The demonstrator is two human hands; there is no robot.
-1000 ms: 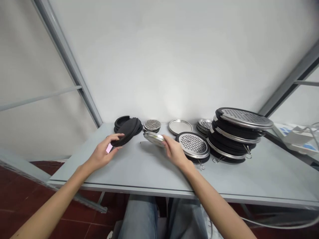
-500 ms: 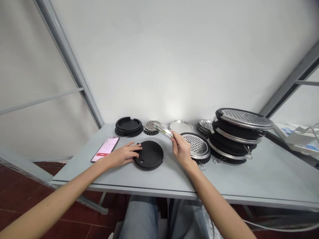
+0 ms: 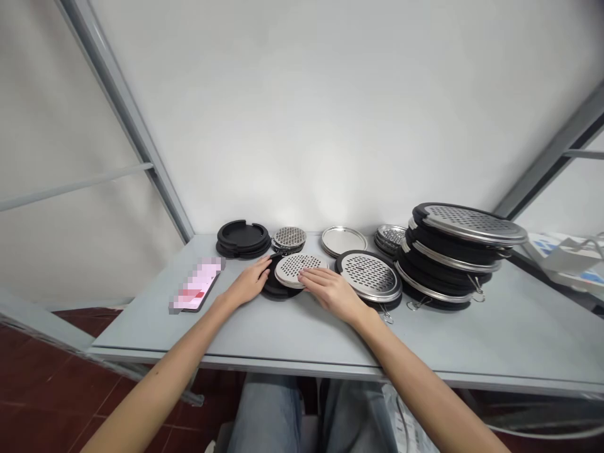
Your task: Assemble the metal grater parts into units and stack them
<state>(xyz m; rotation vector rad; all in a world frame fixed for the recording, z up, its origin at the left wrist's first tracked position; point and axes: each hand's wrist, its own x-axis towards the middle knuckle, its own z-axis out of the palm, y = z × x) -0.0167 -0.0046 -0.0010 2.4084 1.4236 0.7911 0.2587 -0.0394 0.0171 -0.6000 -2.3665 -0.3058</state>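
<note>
1. Our grey table (image 3: 264,333) spreads out on all sides of the perforated disc (image 3: 292,267), the landmark for every place below.
2. We have a tall stack of black and silver rounds (image 3: 448,267) well to the right of the disc.
3. A flat black-rimmed round (image 3: 370,275) with a slotted metal face lies just right of the disc.
4. We see a pile of black rings (image 3: 243,234) behind the disc and to its left.
5. A black base (image 3: 271,286) lies under the disc and shows past its left edge.
6. Our left hand (image 3: 248,283) rests left of the disc, fingers straight on the base; its thumb is hidden, so we cannot tell whether it grips. Our right hand (image 3: 333,294) lays extended fingers over the disc's right edge; a grip underneath we cannot tell either.
7. The disc itself sits on the base, holes upward.
8. Shiny plain trays (image 3: 344,240) lie behind the disc, to its right.
9. Our phone (image 3: 201,283) lies left of the disc.
10. Small textured discs (image 3: 289,238) are piled just behind the disc.
</note>
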